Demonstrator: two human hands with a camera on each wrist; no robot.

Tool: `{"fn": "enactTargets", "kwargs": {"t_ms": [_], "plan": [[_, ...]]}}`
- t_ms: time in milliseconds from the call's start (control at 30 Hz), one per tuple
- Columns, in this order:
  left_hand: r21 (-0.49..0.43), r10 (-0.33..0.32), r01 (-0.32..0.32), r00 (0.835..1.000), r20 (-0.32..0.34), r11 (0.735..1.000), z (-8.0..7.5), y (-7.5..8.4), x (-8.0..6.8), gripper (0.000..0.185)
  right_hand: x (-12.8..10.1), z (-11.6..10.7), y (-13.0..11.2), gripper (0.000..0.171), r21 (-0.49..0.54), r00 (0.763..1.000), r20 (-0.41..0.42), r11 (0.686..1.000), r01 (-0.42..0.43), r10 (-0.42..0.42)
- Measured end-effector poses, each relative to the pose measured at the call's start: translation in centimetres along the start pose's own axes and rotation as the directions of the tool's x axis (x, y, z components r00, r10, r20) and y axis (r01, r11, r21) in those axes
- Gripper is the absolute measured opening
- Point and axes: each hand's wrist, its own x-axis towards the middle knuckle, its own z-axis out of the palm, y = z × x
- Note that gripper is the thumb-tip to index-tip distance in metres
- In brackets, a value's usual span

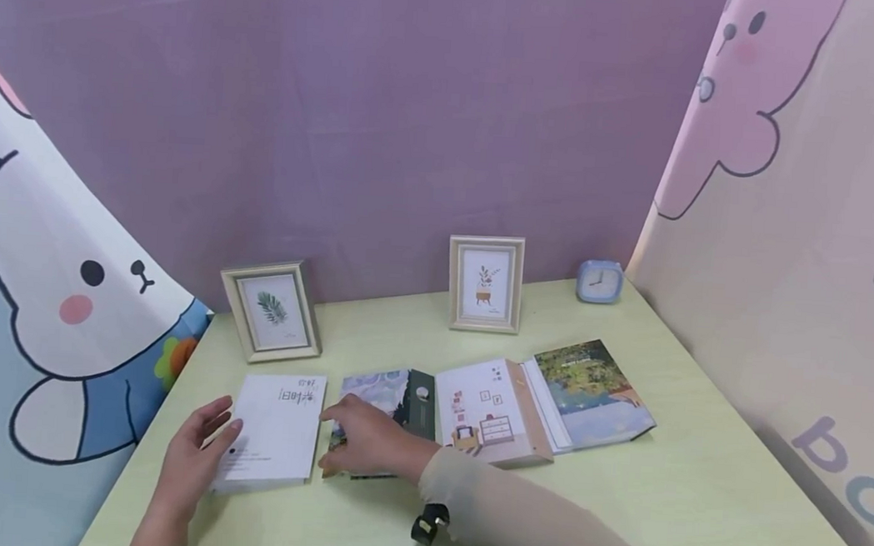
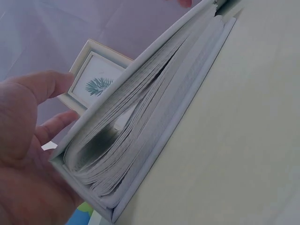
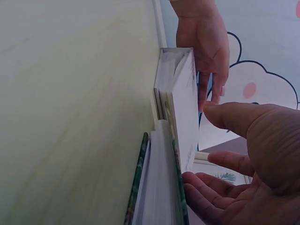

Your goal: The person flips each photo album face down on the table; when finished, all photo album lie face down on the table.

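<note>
A thick white album [image 1: 278, 422] with dark lettering lies on the table, its page edges bowed apart in the left wrist view. At its left side is my left hand [image 1: 188, 462], fingers loosely bent and thumb over the cover's edge. My right hand [image 1: 377, 441] reaches across a landscape-covered album [image 1: 421, 406] with a dark green strip, fingers spread towards its left edge. In the right wrist view the fingertips of that hand [image 3: 262, 159] are right at the green cover [image 3: 180, 197], nothing gripped. Part of this album is hidden under my right hand.
To the right lie a white album with furniture drawings [image 1: 489, 410] and one with a tree painting [image 1: 588, 387]. Behind stand a leaf-print frame [image 1: 273, 313], a plant-print frame [image 1: 485, 284] and a blue clock [image 1: 599, 281]. A purple cloth [image 1: 446, 123] hangs along the table's back.
</note>
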Motion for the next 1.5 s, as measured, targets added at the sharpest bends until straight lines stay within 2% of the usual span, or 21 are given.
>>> {"fn": "enactTargets", "kwargs": {"t_ms": [333,600,933,1167,1300,1500], "plan": [[0.043,-0.094,0.091,0.994,0.051,0.995,0.3,-0.3,0.4,0.075,0.8,1.1,-1.0,0.056,-0.134,0.999,0.025,0.99,0.04,-0.037],[0.097,-0.132,0.124,0.988,0.081,0.988,0.3,0.0,0.3,0.083,0.8,1.6,-1.7,0.052,-0.124,0.996,0.08,0.991,0.053,-0.044],[0.113,-0.084,0.07,0.99,0.115,0.991,0.2,0.2,0.1,0.08,1.1,2.3,-2.4,0.052,-0.166,0.995,0.096,0.985,0.046,-0.031],[0.106,-0.039,0.031,0.996,0.077,0.994,0.1,0.9,-0.5,0.073,1.0,2.5,-2.5,0.049,-0.157,0.996,0.084,0.988,0.01,0.003],[0.084,-0.04,0.035,0.998,0.058,0.996,0.1,1.3,-0.6,0.067,1.1,2.5,-2.4,0.05,-0.158,0.996,0.085,0.987,0.015,-0.001],[0.066,-0.079,0.076,0.996,0.047,0.995,-0.2,2.1,-0.8,0.06,1.1,2.3,-2.3,0.049,-0.156,0.997,0.079,0.988,0.014,-0.002]]}}
